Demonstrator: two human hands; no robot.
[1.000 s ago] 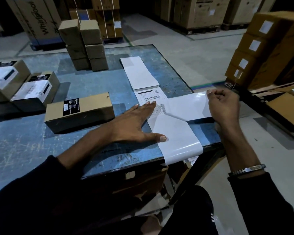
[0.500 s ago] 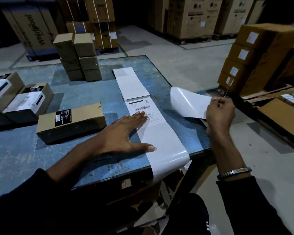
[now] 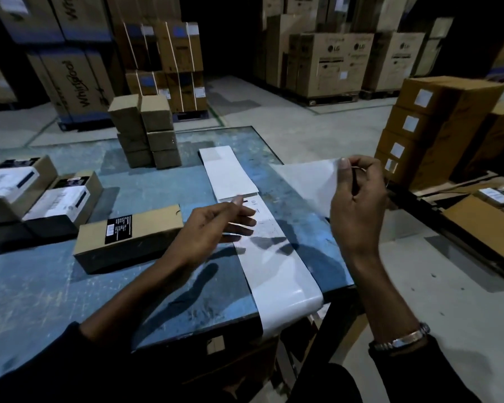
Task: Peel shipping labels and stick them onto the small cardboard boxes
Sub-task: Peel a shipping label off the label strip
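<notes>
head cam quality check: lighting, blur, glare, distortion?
Head view: dim overall, background stacks nearly black; left hand motion-blurred at the fingertips; right hand and its peeled label sharper; glare on the liner strip where it bends over the table edge; hard hand shadows on strip and tabletop; wide-angle bowing of table edges and side boxes.

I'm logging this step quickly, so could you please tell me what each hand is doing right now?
Left hand: open, fingers relaxed above the label strip, holding nothing.
Right hand: pinching the peeled label by its corner, lifted off the table.
</notes>
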